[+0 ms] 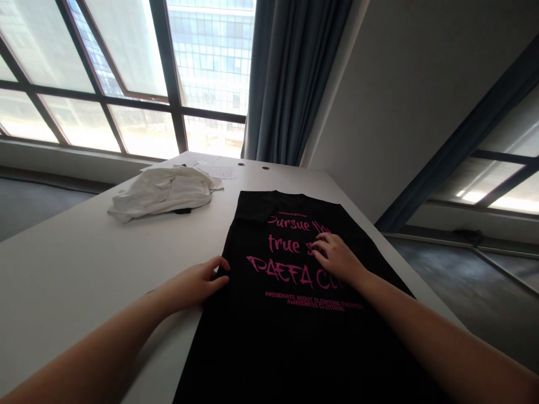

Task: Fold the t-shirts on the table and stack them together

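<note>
Two half-curled hands [209,278] [339,259] on shirt [286,342]

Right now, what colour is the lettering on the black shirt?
The lettering is pink, best seen in the head view.

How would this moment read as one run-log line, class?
left hand: at left edge of black shirt | right hand: over pink lettering | black shirt: lying on white table | white cloth: bunched beyond left hand

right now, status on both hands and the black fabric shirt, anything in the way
Left hand at left edge of black fabric shirt. Right hand covering some pink lettering. Shirt lying flat on white table. Crumpled white cloth off left, apart.
</note>
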The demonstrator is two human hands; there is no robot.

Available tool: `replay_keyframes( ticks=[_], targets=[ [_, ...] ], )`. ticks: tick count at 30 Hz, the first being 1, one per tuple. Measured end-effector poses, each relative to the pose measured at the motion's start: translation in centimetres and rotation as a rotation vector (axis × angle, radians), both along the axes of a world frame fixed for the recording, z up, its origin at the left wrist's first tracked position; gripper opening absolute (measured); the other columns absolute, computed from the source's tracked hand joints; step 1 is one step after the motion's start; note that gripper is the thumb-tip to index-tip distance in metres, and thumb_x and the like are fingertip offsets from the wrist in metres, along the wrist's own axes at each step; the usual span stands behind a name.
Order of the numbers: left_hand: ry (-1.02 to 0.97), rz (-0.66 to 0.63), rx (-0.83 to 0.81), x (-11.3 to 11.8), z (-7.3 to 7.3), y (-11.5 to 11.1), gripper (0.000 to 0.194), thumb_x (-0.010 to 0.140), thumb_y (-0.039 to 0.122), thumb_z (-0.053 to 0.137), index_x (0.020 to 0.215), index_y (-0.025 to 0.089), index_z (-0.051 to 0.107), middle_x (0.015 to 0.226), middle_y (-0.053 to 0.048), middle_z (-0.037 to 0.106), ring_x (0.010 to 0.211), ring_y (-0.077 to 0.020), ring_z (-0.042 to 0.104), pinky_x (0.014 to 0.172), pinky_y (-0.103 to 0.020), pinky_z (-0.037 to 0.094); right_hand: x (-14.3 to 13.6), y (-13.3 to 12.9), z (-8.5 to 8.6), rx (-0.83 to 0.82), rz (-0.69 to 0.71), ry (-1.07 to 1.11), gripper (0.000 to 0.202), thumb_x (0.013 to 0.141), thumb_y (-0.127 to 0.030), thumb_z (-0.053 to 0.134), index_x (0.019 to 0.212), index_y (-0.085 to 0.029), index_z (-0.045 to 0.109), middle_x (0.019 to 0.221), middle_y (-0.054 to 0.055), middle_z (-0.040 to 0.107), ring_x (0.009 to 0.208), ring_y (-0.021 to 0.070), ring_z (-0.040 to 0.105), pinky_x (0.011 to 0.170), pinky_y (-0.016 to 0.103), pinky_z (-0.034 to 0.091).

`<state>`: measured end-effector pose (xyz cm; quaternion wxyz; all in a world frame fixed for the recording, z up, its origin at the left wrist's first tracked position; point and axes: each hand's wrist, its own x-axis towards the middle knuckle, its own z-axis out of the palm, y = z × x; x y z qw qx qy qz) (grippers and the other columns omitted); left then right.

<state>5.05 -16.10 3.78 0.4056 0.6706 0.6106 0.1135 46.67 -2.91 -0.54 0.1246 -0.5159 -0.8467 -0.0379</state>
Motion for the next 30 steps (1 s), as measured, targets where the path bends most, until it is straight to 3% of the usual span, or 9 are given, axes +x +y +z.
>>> replay_keyframes(
  ticks=[3,7,10,14,18,21,25,30],
  targets=[
    [0.034,-0.166,-0.035,-0.1,1.1,-0.5,0.029,0.092,0.047,0.055,0.112,0.026,0.061,0.087,0.002,0.068,0.057,-0.0170,0.067,0.059,-0.028,0.052,-7.3,2.5,2.3,0.038,0.087,-0.039,0.031,0.101,-0.034,0.053,0.111,-0.022,0.080,0.118,0.013,0.072,0.114,0.0309,0.065,0.110,0.046,0.048],
    [0.075,-0.337,-0.102,-0.1,2.2,-1.5,0.020,0.091,0.037,0.059,0.107,0.027,0.063,0.073,0.005,0.067,0.057,-0.0169,0.068,0.060,-0.026,0.049,-18.9,7.1,4.3,-0.130,0.114,-0.062,0.030,0.102,-0.036,0.055,0.118,-0.022,0.076,0.119,0.011,0.073,0.112,0.0272,0.068,0.101,0.036,0.050],
    [0.124,-0.384,-0.085,-0.2,2.5,-1.9,0.020,0.088,0.032,0.062,0.107,0.028,0.065,0.067,0.005,0.066,0.061,-0.0188,0.069,0.059,-0.026,0.047,-26.0,10.9,4.5,-0.230,-0.003,-0.062,0.040,0.106,-0.042,0.050,0.139,-0.026,0.066,0.140,0.012,0.067,0.128,0.0307,0.063,0.106,0.038,0.049],
    [0.178,-0.454,-0.091,-0.4,3.2,-2.0,0.023,0.083,0.030,0.067,0.106,0.030,0.070,0.065,0.005,0.068,0.067,-0.0202,0.070,0.059,-0.026,0.044,-31.3,15.3,3.6,-0.332,-0.154,-0.109,0.057,0.103,-0.050,0.055,0.156,-0.028,0.053,0.151,0.019,0.059,0.137,0.0403,0.058,0.104,0.051,0.051],
    [0.215,-0.535,-0.144,-0.6,3.6,-2.3,0.028,0.079,0.032,0.072,0.106,0.033,0.075,0.064,0.004,0.068,0.069,-0.0212,0.069,0.055,-0.026,0.040,-33.3,18.0,2.6,-0.407,-0.280,-0.167,0.071,0.093,-0.039,0.072,0.160,-0.029,0.049,0.148,0.022,0.062,0.135,0.0419,0.061,0.101,0.054,0.053],
    [0.234,-0.587,-0.094,-0.7,3.7,-2.6,0.028,0.078,0.032,0.074,0.105,0.034,0.076,0.064,0.004,0.063,0.064,-0.0202,0.063,0.053,-0.027,0.036,-33.3,18.8,2.2,-0.385,-0.308,-0.165,0.080,0.087,-0.027,0.078,0.161,-0.026,0.048,0.147,0.024,0.062,0.134,0.0422,0.061,0.103,0.055,0.052],
    [0.150,-0.637,-0.051,-0.6,3.7,-2.7,0.028,0.077,0.027,0.074,0.103,0.034,0.077,0.066,0.006,0.060,0.060,-0.0161,0.057,0.054,-0.025,0.036,-31.8,19.2,1.9,-0.327,-0.229,-0.081,0.065,0.088,-0.017,0.071,0.152,-0.027,0.060,0.146,0.018,0.066,0.131,0.0370,0.064,0.103,0.048,0.053],
    [-0.057,-0.621,0.007,0.3,4.0,-3.2,0.031,0.075,0.022,0.075,0.105,0.032,0.077,0.072,0.006,0.064,0.064,-0.0129,0.062,0.055,-0.020,0.041,-28.1,20.0,3.0,-0.275,-0.167,0.084,0.037,0.090,-0.017,0.065,0.123,-0.022,0.081,0.132,0.012,0.076,0.122,0.0283,0.069,0.102,0.034,0.053]
  ],
)
